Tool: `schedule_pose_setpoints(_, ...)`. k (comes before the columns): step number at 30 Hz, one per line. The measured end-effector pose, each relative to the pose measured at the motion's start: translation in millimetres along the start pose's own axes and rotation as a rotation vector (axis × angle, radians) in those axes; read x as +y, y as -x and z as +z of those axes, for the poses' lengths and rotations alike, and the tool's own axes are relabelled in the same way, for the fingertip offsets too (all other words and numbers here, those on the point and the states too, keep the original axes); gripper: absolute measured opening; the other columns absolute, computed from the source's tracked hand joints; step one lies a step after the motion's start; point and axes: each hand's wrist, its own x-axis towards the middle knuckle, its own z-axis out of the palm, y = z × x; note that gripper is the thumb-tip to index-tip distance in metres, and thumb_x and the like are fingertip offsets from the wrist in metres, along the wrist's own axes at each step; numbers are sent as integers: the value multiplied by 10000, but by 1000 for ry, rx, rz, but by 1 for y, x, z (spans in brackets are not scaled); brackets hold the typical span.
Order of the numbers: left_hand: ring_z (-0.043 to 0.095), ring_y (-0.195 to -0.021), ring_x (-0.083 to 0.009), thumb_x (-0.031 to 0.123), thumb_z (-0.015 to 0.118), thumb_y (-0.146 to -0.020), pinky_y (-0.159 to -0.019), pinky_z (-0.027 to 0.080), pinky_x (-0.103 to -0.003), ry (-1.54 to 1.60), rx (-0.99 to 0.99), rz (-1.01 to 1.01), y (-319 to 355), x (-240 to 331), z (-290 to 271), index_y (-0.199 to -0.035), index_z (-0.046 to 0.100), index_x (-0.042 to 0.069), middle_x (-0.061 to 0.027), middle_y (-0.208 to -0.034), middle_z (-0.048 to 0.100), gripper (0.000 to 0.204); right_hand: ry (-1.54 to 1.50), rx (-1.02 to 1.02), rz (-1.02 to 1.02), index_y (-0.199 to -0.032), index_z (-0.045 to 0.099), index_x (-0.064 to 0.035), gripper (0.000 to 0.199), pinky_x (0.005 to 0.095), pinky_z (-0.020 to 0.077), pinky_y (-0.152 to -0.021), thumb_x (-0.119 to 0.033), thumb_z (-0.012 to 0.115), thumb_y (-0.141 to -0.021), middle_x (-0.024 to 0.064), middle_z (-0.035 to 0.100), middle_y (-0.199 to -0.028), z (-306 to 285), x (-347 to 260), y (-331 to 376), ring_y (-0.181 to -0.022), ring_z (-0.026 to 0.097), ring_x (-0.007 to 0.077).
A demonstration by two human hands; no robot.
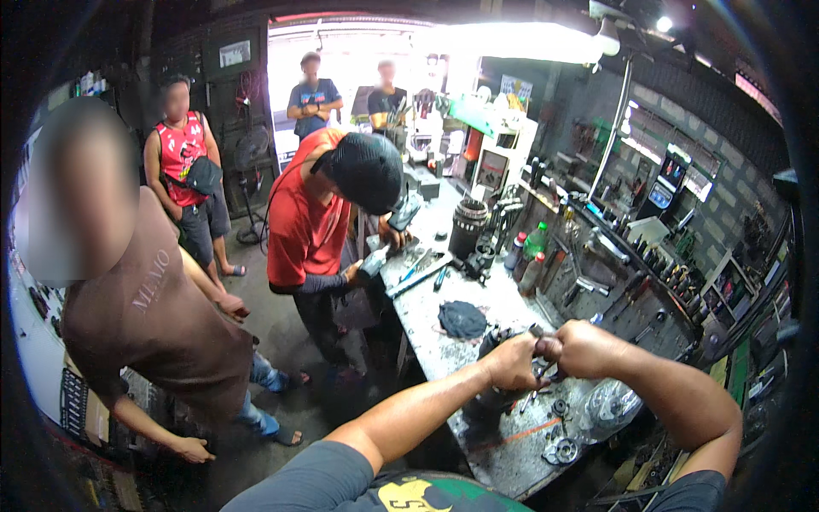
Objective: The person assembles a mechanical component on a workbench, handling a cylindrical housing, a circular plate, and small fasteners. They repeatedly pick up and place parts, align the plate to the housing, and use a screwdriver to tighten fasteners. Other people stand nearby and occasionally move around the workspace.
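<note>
"Where are the hands, going by that dark rag (462,319) on the bench (418,324)?"

"Right of it and a little nearer, left hand (515,363) and right hand (589,348) almost knuckle to knuckle."

"Holding what?"

"Fingers look curled in on both, but I can't tell how tightly, or round what. A dark stub (536,330) shows where they meet."

"And the metal part (492,343)?"

"On the bench, just right of the rag and nearer, partly hidden by the left hand."

"What's about it?"

"Rings (560,450) and a clear bag (610,410), nearer than the rag, off to its right. Bottles (535,246) stand beyond it to the right, a dark cylinder (468,226) straight past it."

"Who's bent over there?"

"A co-worker (311,213) in red, beyond the rag on its left, wearing a black cap (367,166)."
</note>
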Motion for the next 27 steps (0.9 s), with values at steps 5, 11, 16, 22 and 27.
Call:
schedule_pose_setpoints(5, 685, -1297, -362, 348, 929, -769, -1120, 540, -457, -74, -98, -183, 1, -11, 6, -1273, 779, 54, -183, -1419, 697, 602, 329, -146, -91, -1117, 780, 20, 326, 532, 591, -856, -285, 733, -1011, 279, 764, -934, -9, -3, 7, -958, 759, 477)
schedule_pose_setpoints(11, 526, -1502, -411, 201, 884, -853, -1271, 407, -512, -41, 209, 94, 38, 4, 6, -1357, 715, 98, -195, -1600, 549, 541, 471, -53, -313, -1051, 821, -90, 170, 522, 544, -942, -190, 750, -933, 171, 794, -974, -23, 7, 17, -1005, 756, 372)
schedule_pose_setpoints(16, 668, -1312, -355, 82, 871, -845, -1157, 521, -467, -41, 267, 54, 44, 9, 8, -1122, 799, 45, -135, -1330, 745, 288, 724, 44, -597, -1018, 797, -156, 167, 632, 361, -1250, -121, 719, -874, 64, 727, -933, -8, 36, 9, -1035, 694, 302)
schedule_pose_setpoints(22, 663, -1358, -350, 50, 880, -853, -1164, 514, -458, 30, 231, 20, 46, 8, 6, -1158, 785, 29, -165, -1394, 718, 320, 595, 63, -792, -1013, 827, -207, 208, 622, 307, -1302, -147, 705, -856, 19, 785, -987, -7, 40, -2, -1146, 724, 268)
schedule_pose_setpoints(27, 607, -1413, -416, 242, 973, -732, -1212, 479, -492, -148, 199, -51, 30, 13, 0, -1383, 693, 50, -203, -1469, 650, 734, 856, 125, -1147, -945, 858, -190, 189, 556, 205, -1403, -282, 716, -860, -8, 830, -1134, -13, 40, -11, -1404, 625, 282)
